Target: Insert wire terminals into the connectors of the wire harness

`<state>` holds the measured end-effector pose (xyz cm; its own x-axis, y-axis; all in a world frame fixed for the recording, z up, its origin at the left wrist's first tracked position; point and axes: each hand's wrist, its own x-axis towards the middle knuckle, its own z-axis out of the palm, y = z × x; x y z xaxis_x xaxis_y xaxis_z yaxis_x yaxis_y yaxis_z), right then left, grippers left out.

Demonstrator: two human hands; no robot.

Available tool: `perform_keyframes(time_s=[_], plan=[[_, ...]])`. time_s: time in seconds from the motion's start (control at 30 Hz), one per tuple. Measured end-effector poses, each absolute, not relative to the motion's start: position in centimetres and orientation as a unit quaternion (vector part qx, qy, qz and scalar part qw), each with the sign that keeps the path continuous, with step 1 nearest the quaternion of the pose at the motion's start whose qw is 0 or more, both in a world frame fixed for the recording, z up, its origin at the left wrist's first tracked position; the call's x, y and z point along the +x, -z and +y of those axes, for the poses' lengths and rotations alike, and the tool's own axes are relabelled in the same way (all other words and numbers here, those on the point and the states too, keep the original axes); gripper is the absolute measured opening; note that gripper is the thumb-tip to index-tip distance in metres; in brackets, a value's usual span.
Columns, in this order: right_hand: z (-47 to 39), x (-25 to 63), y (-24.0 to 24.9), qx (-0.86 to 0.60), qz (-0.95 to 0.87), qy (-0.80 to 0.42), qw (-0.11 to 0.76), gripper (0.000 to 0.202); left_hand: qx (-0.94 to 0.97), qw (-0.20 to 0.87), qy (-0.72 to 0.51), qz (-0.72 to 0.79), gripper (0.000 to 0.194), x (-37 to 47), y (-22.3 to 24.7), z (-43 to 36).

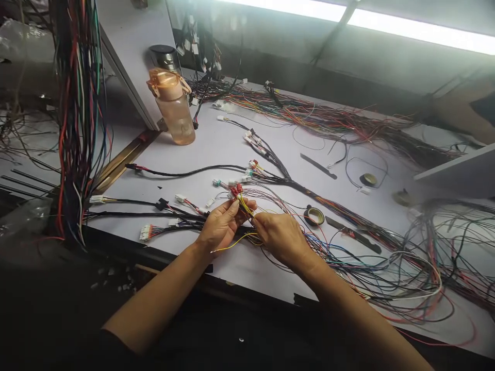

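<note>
Near the middle of the table, my left hand (pixel 222 225) pinches a red connector (pixel 236 190) with yellow wires (pixel 244 206) running out of it. Just to the right, my right hand (pixel 281 236) has its fingers closed around those yellow wires. A loose yellow wire end (pixel 226 249) sticks out to the left below my hands. White connectors (pixel 234 182) and a teal connector (pixel 217 183) lie just beyond my fingers. A white multi-pin connector (pixel 146 233) on black-sleeved wires rests at the table's front left edge.
An orange-lidded bottle (pixel 174 111) stands at the back left, beside hanging wires (pixel 79 118). Tape rolls (pixel 313 216) and dark flat strips (pixel 353 234) lie right of my hands. Loose wires (pixel 406 263) spread over the right side; long bundles (pixel 309 116) cross the back.
</note>
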<state>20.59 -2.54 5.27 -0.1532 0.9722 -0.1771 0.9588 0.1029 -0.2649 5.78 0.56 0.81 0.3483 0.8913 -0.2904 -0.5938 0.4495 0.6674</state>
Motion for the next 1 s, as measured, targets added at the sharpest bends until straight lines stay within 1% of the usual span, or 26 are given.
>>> perform_keyframes(time_s=[0.13, 0.27, 0.43, 0.63, 0.7, 0.77, 0.87, 0.9, 0.93, 1.0], plan=[[-2.4, 21.3, -5.3, -0.642, -0.746, -0.175, 0.027, 0.034, 0.201, 0.796, -0.474, 0.317, 0.015, 5.7, -0.8, 0.6], [-2.5, 21.7, -4.7, -0.641, -0.743, -0.187, 0.044, 0.036, 0.179, 0.806, -0.472, 0.309, 0.017, 5.7, -0.8, 0.6], [-2.4, 21.3, -4.7, -0.632, -0.761, -0.148, 0.001, 0.033, 0.175, 0.813, -0.459, 0.313, 0.022, 5.8, -1.0, 0.4], [-2.4, 20.8, -5.2, -0.606, -0.78, -0.154, -0.023, 0.031, 0.203, 0.776, -0.481, 0.354, 0.021, 6.0, -0.7, 0.1], [-2.5, 20.9, -5.0, -0.606, -0.78, -0.159, -0.001, 0.032, 0.205, 0.771, -0.48, 0.366, 0.023, 6.2, -0.9, 0.2], [-2.7, 21.2, -4.4, -0.613, -0.773, -0.161, 0.043, 0.029, 0.211, 0.761, -0.483, 0.378, 0.025, 6.5, -1.3, 0.4], [-2.7, 21.8, -3.1, -0.619, -0.758, -0.145, 0.145, 0.014, 0.243, 0.734, -0.493, 0.4, 0.024, 7.3, -1.7, 0.5], [-2.7, 22.1, -2.7, -0.616, -0.755, -0.134, 0.181, 0.014, 0.265, 0.719, -0.497, 0.408, 0.023, 7.7, -1.7, 0.5], [-2.7, 22.3, -2.4, -0.611, -0.753, -0.123, 0.211, 0.019, 0.291, 0.7, -0.504, 0.414, 0.022, 8.0, -1.7, 0.5], [-2.6, 22.6, -1.9, -0.608, -0.749, -0.098, 0.242, 0.023, 0.351, 0.658, -0.515, 0.422, 0.021, 8.6, -1.7, 0.5]])
